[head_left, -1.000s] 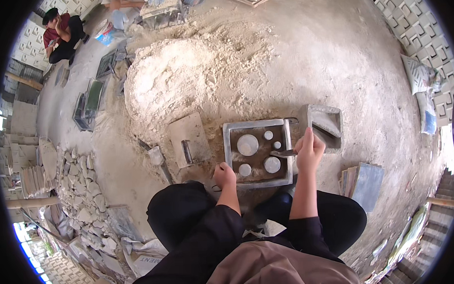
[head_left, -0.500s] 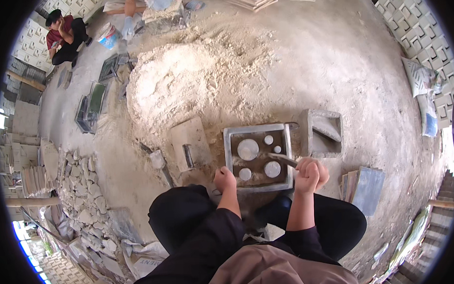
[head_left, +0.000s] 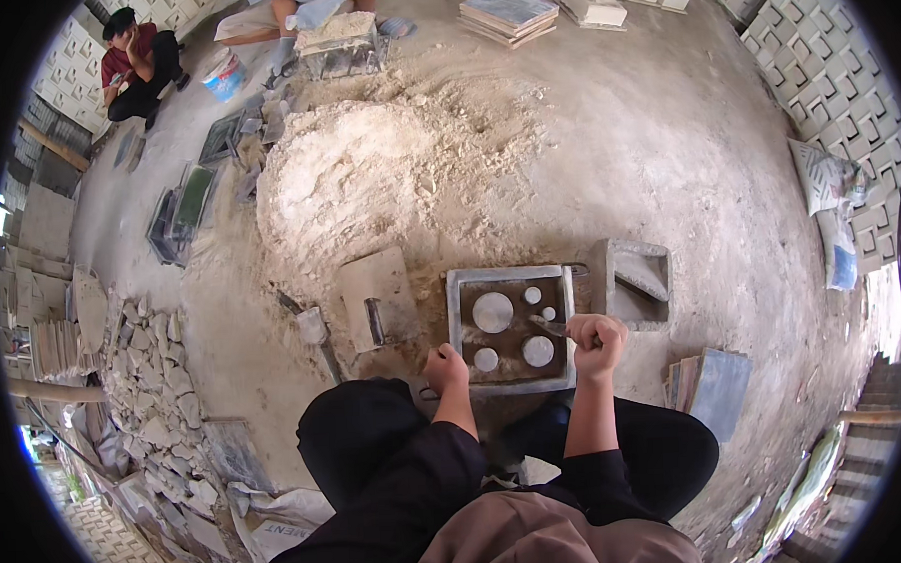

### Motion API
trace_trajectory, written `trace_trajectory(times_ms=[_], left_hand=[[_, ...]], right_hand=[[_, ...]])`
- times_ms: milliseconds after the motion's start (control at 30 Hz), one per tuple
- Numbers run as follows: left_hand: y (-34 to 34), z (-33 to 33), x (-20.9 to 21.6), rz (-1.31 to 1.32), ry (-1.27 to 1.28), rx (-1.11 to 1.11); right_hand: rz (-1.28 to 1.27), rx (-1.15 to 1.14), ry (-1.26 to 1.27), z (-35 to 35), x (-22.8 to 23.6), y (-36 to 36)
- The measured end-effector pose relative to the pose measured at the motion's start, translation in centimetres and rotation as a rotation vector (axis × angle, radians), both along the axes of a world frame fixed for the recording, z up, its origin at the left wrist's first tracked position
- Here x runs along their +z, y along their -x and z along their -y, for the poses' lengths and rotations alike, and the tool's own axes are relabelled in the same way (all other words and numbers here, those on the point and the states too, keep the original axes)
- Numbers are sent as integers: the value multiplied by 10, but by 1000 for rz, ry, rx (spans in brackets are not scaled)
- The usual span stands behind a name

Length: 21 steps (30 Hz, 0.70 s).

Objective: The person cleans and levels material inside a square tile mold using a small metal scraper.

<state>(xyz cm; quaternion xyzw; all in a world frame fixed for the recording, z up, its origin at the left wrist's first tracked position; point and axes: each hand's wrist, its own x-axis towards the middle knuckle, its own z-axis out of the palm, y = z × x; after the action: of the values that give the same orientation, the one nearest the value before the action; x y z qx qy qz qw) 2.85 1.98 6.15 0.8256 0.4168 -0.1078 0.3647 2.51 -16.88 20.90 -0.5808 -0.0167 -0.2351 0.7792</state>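
Note:
On the ground before me lies a square grey mould frame (head_left: 513,387) with dark fill inside. Several pale round discs of different sizes, such as the big one (head_left: 492,313), are set in the fill. My right hand (head_left: 597,344) is closed over the frame's right rim, gripping a narrow trowel-like tool (head_left: 546,325). Its tip reaches down among the discs on the right side; the handle is mostly hidden in my fist. My left hand (head_left: 447,369) is closed at the frame's left edge, near the lower corner. What it holds, if anything, is hidden.
Left of the frame lie a handled flat board (head_left: 380,299) and a mallet-like tool (head_left: 313,326). A rectangular box (head_left: 634,325) stands at right, near leaning tiles (head_left: 720,391). Beyond are a pale powder heap (head_left: 353,176), a seated person (head_left: 143,69) and another person's gloved hand (head_left: 322,8).
The view has tilted, so the ground things sit lower. My right hand has moved left over the frame's rim, and the tool's visible part looks shorter. The left hand stays at the left edge.

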Motion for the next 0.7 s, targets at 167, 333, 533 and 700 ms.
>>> trace_trajectory(times_ms=[167, 333, 533, 700], left_hand=[[5, 2, -3, 2, 5, 31], [3, 3, -6, 25, -13, 0], [1, 0, -6, 15, -20, 29], [5, 0, -6, 1, -17, 1]], right_hand=[[-39, -194, 31, -17, -9, -9], [-19, -500, 103, -31, -6, -21], [-242, 171, 399, -1, 9, -42], [-168, -16, 398, -10, 12, -58]])
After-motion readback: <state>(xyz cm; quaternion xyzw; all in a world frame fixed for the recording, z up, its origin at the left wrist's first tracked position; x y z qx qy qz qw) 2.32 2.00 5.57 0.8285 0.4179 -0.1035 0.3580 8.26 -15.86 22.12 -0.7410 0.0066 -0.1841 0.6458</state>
